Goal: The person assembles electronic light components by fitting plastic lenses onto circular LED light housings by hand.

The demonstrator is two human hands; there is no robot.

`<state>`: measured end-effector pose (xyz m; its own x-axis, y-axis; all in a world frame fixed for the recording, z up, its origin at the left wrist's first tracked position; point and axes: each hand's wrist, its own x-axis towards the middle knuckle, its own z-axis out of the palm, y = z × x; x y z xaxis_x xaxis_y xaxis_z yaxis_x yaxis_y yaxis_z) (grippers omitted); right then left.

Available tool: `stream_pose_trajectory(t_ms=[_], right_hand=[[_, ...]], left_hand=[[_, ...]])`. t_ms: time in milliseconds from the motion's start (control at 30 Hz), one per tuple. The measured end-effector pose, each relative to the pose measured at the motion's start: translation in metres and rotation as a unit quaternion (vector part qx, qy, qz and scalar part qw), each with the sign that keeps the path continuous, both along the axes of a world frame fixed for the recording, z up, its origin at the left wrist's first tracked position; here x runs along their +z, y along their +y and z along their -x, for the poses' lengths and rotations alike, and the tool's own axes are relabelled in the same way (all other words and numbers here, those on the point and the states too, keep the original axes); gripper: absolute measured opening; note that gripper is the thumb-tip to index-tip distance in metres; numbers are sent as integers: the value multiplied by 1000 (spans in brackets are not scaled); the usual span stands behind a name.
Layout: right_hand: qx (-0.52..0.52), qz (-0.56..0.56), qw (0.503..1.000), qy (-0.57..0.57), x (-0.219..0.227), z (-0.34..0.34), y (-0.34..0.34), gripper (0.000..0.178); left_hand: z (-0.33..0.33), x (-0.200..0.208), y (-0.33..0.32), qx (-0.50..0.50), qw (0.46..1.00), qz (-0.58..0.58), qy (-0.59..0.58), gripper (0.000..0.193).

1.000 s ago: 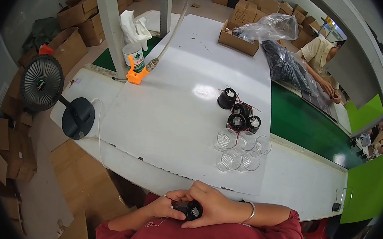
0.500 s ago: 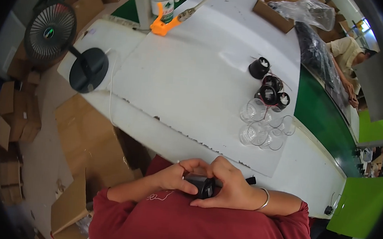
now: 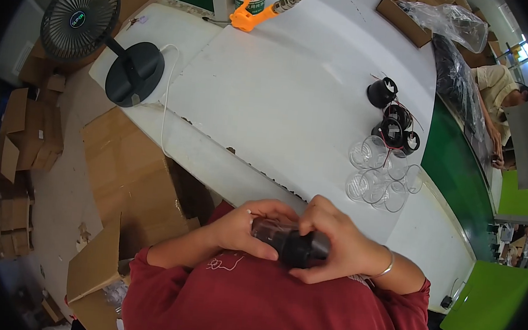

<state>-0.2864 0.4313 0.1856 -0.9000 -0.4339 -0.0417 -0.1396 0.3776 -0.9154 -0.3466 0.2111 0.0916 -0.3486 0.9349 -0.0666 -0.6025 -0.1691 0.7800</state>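
Close to my chest, both hands hold a dark cylindrical piece point(image 3: 297, 249). Its left end looks clear and smoky, like a see-through cup, while the right end is black. My left hand point(image 3: 248, 227) is closed round the clear end, thumb below and fingers above. Round the black end my right hand point(image 3: 341, 245) is closed. Beyond them, at the right of the white table point(image 3: 270, 91), several black round parts point(image 3: 382, 92) with thin red wires stand in a group. Several clear cups point(image 3: 366, 184) stand just nearer than these.
A black fan point(image 3: 136, 75) stands at the table's far left, its white cable hanging over the edge. An orange air gun point(image 3: 245, 19) lies at the back. Cardboard boxes point(image 3: 130, 167) fill the left floor. A green belt point(image 3: 456, 161) runs along the right, where another person point(image 3: 496, 90) works.
The piece and my right hand have shifted a little to the right, and more of the clear end now shows. The whole view has moved slightly.
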Motion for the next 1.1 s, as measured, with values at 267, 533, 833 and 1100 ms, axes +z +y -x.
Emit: stream_pose_trajectory(t_ms=[267, 533, 833, 1100], right_hand=[[25, 60, 998, 21, 10, 23, 24, 52], [60, 123, 989, -50, 7, 46, 19, 50], [193, 46, 979, -39, 16, 101, -16, 45], [147, -374, 811, 425, 28, 218, -47, 56]], left_hand=[[17, 14, 0, -19, 999, -16, -39, 72], [15, -2, 9, -47, 997, -44, -47, 61], [19, -14, -6, 9, 985, -97, -145, 106], [36, -37, -53, 271, 953, -137, 3, 75]])
